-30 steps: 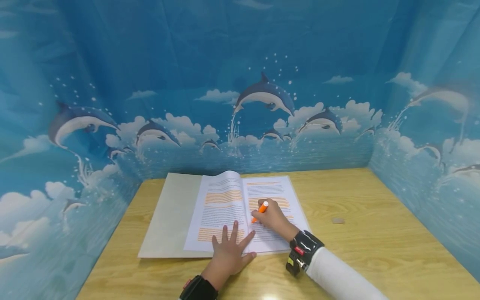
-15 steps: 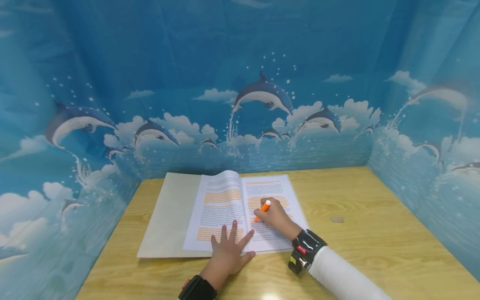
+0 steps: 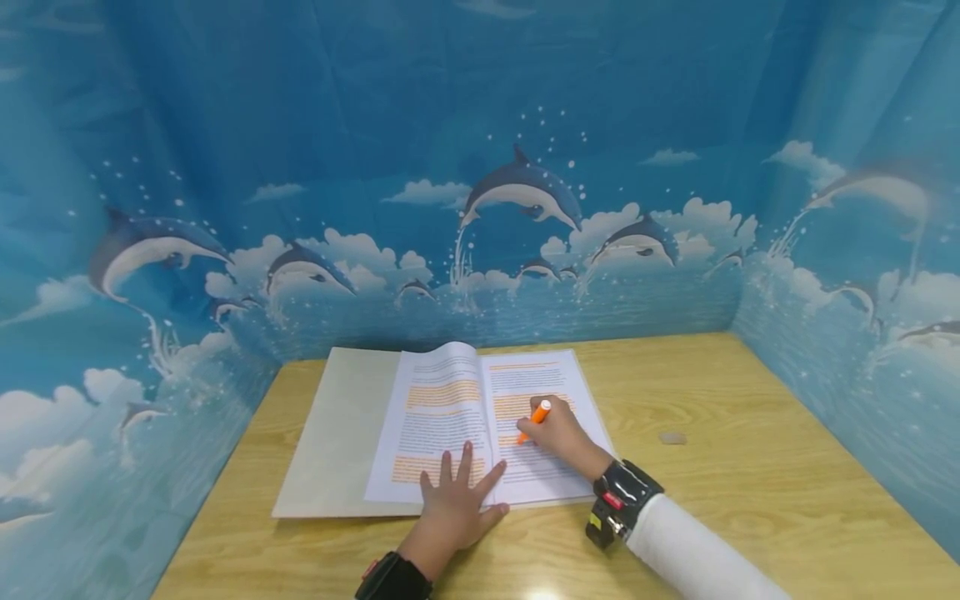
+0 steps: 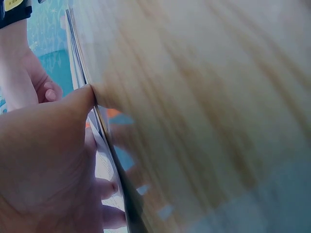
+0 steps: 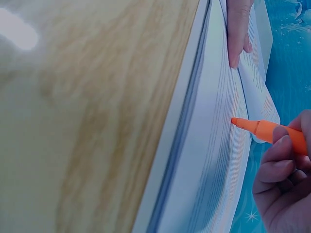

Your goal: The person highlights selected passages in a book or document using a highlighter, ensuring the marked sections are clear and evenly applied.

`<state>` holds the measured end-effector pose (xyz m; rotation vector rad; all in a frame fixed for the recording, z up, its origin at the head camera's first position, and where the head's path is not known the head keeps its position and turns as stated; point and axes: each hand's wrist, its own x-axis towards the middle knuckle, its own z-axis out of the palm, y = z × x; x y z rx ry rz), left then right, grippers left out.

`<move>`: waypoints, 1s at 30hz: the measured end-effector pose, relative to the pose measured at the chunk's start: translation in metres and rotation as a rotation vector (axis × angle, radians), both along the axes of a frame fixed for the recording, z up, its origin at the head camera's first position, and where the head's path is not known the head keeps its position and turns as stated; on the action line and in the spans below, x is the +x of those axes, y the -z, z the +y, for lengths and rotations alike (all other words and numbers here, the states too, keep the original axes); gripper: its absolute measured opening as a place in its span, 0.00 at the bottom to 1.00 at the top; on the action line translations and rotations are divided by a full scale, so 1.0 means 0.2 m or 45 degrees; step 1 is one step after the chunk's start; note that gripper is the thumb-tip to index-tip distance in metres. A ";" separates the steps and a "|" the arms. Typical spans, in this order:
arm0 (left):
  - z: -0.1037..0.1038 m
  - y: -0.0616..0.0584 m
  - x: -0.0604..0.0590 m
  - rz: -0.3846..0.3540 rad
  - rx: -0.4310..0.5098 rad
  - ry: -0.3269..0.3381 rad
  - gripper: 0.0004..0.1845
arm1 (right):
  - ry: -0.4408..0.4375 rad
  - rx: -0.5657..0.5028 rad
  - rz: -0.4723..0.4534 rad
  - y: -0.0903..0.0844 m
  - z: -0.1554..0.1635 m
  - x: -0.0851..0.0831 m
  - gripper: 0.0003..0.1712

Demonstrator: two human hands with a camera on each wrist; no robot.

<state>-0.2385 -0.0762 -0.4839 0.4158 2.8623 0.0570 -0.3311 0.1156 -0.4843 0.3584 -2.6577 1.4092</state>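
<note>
Orange highlighter pen (image 3: 537, 416): gripped in the curled fingers of the right hand (image 3: 558, 433), tip down on the right-hand page of the open white book of printed text (image 3: 480, 417), about midway down that page. Book lying flat on the light wooden table (image 3: 720, 467), opened cover spread to the left of the pages. Orange bands already laid across several blocks of text on both pages.

Left hand (image 3: 453, 508): flat, fingers spread and straight, pressing the near edge of the book beside the centre fold; holding nothing.

Small grey round item (image 3: 672, 437) on the table well to the right of the book; too small to identify, possibly a coin.

For a clean stroke, judged from this position:
- Keep left-hand pressure near the fold to stop the pages rising.
- Hold the tip at a steady angle, as in the right wrist view (image 5: 243, 123).
- Draw along one printed line at even speed; avoid dwelling.
</note>
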 end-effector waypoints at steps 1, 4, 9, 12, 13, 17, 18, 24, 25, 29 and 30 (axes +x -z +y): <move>0.00 0.00 0.00 0.007 0.003 -0.001 0.34 | 0.003 0.001 0.003 0.00 0.01 0.00 0.25; 0.00 -0.01 0.00 0.004 -0.003 -0.004 0.34 | 0.012 0.002 -0.009 0.00 0.02 0.00 0.25; 0.00 0.01 -0.01 -0.003 -0.016 -0.011 0.35 | 0.029 -0.011 -0.071 0.00 0.05 0.00 0.24; 0.00 0.02 -0.01 -0.005 -0.014 -0.012 0.35 | 0.031 -0.021 -0.086 0.00 0.07 0.00 0.24; 0.00 0.02 -0.01 -0.004 -0.011 -0.012 0.35 | 0.030 -0.023 -0.090 0.00 0.08 0.00 0.23; 0.00 0.02 -0.01 0.005 -0.007 -0.004 0.35 | 0.039 -0.015 -0.090 0.00 0.10 -0.01 0.23; 0.00 0.01 -0.01 0.006 -0.003 -0.004 0.35 | 0.042 -0.016 -0.092 0.00 0.11 -0.01 0.23; 0.00 0.00 0.00 -0.006 0.013 -0.009 0.35 | 0.045 -0.004 -0.066 0.01 0.14 0.00 0.22; 0.00 0.00 0.00 -0.009 0.014 -0.010 0.35 | 0.045 -0.001 -0.055 0.01 0.15 0.00 0.22; 0.00 0.00 -0.01 -0.022 0.008 -0.014 0.35 | 0.050 -0.015 -0.042 0.01 0.16 0.00 0.22; 0.00 0.01 -0.01 -0.020 0.007 -0.014 0.35 | 0.051 -0.021 -0.047 0.01 0.17 0.00 0.22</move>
